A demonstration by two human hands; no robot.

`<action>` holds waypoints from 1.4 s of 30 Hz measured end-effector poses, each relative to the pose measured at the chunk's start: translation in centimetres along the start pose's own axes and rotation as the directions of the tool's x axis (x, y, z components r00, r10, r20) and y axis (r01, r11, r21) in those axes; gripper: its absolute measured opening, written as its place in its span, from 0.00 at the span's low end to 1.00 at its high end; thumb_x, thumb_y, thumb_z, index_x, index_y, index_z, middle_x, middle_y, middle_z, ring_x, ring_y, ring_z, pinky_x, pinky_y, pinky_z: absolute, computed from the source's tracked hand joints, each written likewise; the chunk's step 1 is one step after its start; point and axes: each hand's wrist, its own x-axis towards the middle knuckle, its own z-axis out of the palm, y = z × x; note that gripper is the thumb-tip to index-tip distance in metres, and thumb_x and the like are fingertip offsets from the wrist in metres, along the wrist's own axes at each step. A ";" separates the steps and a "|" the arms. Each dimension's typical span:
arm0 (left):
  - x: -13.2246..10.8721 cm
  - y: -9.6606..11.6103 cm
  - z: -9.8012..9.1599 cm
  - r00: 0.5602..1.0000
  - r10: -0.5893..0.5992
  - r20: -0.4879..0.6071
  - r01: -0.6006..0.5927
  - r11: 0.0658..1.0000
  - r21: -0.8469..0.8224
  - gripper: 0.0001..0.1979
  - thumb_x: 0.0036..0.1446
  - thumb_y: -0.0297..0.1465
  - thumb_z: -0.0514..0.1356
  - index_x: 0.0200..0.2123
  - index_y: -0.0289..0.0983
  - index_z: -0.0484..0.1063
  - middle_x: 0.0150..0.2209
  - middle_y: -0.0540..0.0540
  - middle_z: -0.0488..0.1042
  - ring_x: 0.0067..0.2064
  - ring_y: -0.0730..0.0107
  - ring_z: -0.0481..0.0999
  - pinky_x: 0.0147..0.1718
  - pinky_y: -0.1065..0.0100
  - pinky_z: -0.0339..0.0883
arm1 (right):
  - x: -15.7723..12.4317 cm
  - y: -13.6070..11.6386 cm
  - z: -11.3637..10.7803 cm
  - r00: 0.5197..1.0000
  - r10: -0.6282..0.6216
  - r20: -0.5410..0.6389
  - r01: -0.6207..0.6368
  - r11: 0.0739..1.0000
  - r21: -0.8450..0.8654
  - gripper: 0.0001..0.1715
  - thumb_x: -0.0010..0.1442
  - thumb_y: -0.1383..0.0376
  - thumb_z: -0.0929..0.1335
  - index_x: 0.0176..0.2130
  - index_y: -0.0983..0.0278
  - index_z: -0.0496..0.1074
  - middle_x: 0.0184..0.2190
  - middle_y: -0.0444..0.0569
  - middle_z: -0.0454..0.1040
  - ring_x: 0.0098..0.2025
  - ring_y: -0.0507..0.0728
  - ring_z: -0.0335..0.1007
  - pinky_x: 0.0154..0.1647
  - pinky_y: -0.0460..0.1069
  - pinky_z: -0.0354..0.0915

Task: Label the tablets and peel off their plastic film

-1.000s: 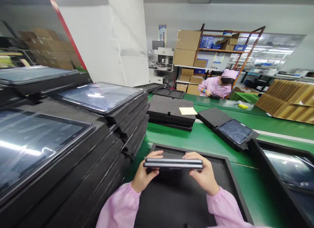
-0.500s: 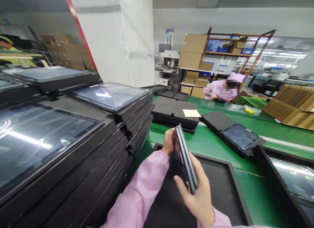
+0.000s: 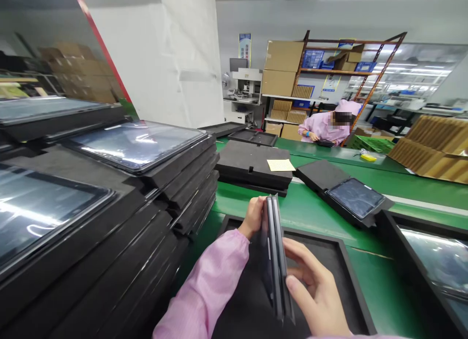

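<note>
Two dark tablets (image 3: 274, 261), pressed face to face, stand on edge in front of me. My left hand (image 3: 253, 216) is closed around their far end, and part of its fingers is hidden behind them. On the right side, my right hand (image 3: 316, 288) has its thumb and curled fingers against the outer tablet near its edge. A thin dark sheet edge (image 3: 290, 312) shows beside that thumb; what it is I cannot tell. Under both hands lies a shallow black foam tray (image 3: 355, 283).
Stacked black foam trays (image 3: 146, 232) with screens rise at left. Across the green bench (image 3: 395, 275) are a foam stack (image 3: 252, 159) with a yellow note (image 3: 280, 165), a tablet on foam (image 3: 355, 197) and another tray (image 3: 405, 261) at right. A co-worker (image 3: 329, 124) sits opposite.
The tablets have turned more upright and end-on to me. My right thumb has moved from their left side to the right side. The view has shifted slightly.
</note>
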 end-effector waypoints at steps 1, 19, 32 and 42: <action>0.0 0.0 0.0 1.000 0.002 -0.005 -0.002 1.000 0.007 0.41 0.47 0.71 0.48 0.19 0.37 0.72 0.13 0.51 0.62 0.18 0.73 0.58 0.20 0.66 0.52 | 0.1 0.0 0.0 1.000 0.000 -0.007 0.000 1.000 0.000 0.21 0.61 0.51 0.71 0.53 0.53 0.77 0.57 0.53 0.74 0.55 0.63 0.74 0.42 0.48 0.77; 0.4 0.1 1.3 0.999 0.035 0.004 -0.035 0.998 0.053 0.40 0.47 0.70 0.49 0.17 0.38 0.71 0.14 0.51 0.60 0.22 0.68 0.63 0.26 0.64 0.60 | 0.6 0.8 -1.1 0.995 -0.075 -0.070 0.072 0.997 -0.042 0.16 0.65 0.63 0.66 0.51 0.59 0.77 0.53 0.53 0.78 0.53 0.62 0.77 0.50 0.51 0.76; 0.5 0.1 1.8 1.000 -0.012 -0.001 0.012 1.000 0.017 0.41 0.44 0.71 0.52 0.20 0.36 0.73 0.15 0.51 0.62 0.24 0.67 0.64 0.25 0.65 0.59 | 1.5 -1.4 -1.0 0.984 -0.135 -0.114 0.131 0.991 -0.041 0.16 0.60 0.69 0.67 0.46 0.61 0.78 0.44 0.50 0.83 0.43 0.59 0.82 0.45 0.46 0.78; 0.8 -0.6 1.8 0.998 -0.057 -0.033 0.057 0.998 0.007 0.41 0.41 0.71 0.53 0.21 0.35 0.73 0.17 0.49 0.68 0.22 0.70 0.65 0.23 0.66 0.59 | 2.0 -2.3 -0.7 0.975 -0.171 -0.142 0.157 0.982 -0.104 0.14 0.61 0.66 0.65 0.43 0.63 0.78 0.41 0.49 0.84 0.40 0.59 0.83 0.43 0.47 0.78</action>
